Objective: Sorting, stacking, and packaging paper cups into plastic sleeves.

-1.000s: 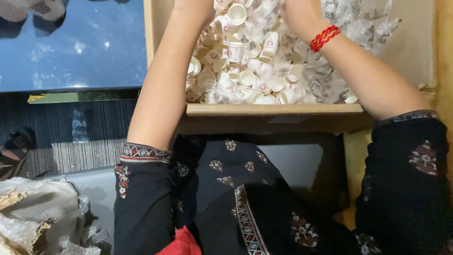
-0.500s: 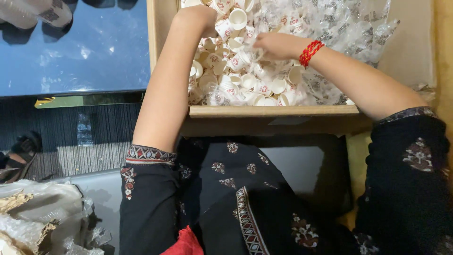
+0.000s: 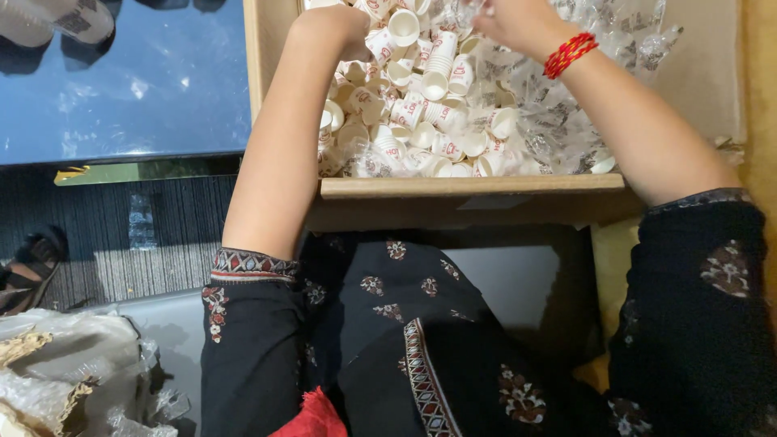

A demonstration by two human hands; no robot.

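Hands work deep in a cardboard box (image 3: 473, 188) heaped with small white paper cups (image 3: 421, 89), many loose, others sleeved in clear plastic wrap (image 3: 566, 121) toward the right and far side. The left hand (image 3: 340, 28) sits curled among the cups at the far left of the heap, its fingers buried, so whether it grips anything cannot be told. The right hand (image 3: 518, 20), marked by a red thread bracelet (image 3: 571, 53) at the wrist, reaches to the far edge of view; its fingers look drawn together on wrap or cups, though the top of the frame cuts them off.

Cups this light, piled this loosely, could tumble over the near wall if a forearm drags through the heap, and thin walls could crush under a pressing wrist.

Around the box: a glossy blue surface (image 3: 121, 81) to the left, a dark ribbed mat (image 3: 121, 235) below it with a sandalled foot (image 3: 28, 259) at its edge, and crumpled plastic packing (image 3: 65, 372) near left. The person's dark embroidered sleeves crowd the near side.
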